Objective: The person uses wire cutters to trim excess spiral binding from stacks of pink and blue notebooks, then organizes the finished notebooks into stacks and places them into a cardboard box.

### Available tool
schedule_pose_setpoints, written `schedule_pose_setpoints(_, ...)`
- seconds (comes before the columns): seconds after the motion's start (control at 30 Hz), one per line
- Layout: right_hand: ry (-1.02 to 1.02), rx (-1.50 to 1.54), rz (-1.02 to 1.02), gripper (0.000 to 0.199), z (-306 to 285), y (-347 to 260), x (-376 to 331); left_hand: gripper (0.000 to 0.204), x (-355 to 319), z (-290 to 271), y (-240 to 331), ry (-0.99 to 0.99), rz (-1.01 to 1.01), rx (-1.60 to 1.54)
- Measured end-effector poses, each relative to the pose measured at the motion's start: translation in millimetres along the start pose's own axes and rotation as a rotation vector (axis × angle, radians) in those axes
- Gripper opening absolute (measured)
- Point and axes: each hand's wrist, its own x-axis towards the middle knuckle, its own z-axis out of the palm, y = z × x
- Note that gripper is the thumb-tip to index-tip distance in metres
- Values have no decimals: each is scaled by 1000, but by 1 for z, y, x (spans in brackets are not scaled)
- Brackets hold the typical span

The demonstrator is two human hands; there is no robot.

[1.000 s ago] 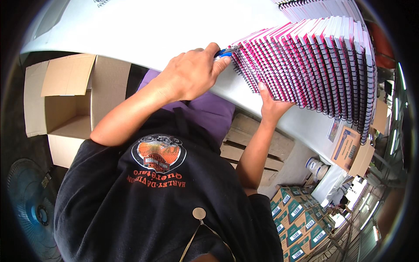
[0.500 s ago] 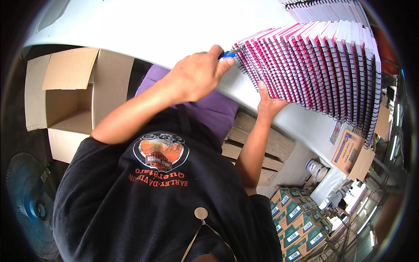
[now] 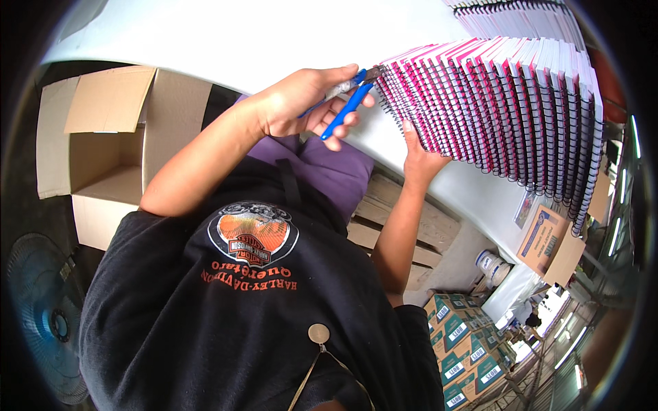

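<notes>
A long row of spiral-bound notebooks with black coils and pink-and-white page edges stands on the white table, coils facing me. My left hand holds pliers with blue handles, which are spread apart, the fingers loosely around them. The dark jaws meet the upper end of the coil at the row's left end; whether they grip the wire cannot be made out. My right hand holds the lower edge of the row near that end, thumb up against the coils. Its other fingers are hidden behind the notebooks.
More coil-bound notebooks stand behind the row. An open cardboard box is at the left, above a blue fan. A wooden pallet, white bucket, stacked green-and-brown cartons and another carton lie right.
My left hand has turned and its fingers have loosened, so the pliers' blue handles now spread and show. The jaws stay by the coil end. My right hand keeps its place.
</notes>
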Motion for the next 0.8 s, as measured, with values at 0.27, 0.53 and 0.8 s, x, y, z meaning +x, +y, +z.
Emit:
schedule_pose_setpoints(0.27, -7, 32, 32, 62, 4, -6, 1, 52, 0, 14, 1, 174, -2, 337)
schedule_pose_setpoints(0.53, -7, -26, -29, 58, 6, -7, 3, 55, -2, 8, 6, 216, 31, 498)
schedule_pose_setpoints(0.8, -28, 1, 44, 60, 3, -3, 2, 55, -2, 8, 3, 108, -44, 137)
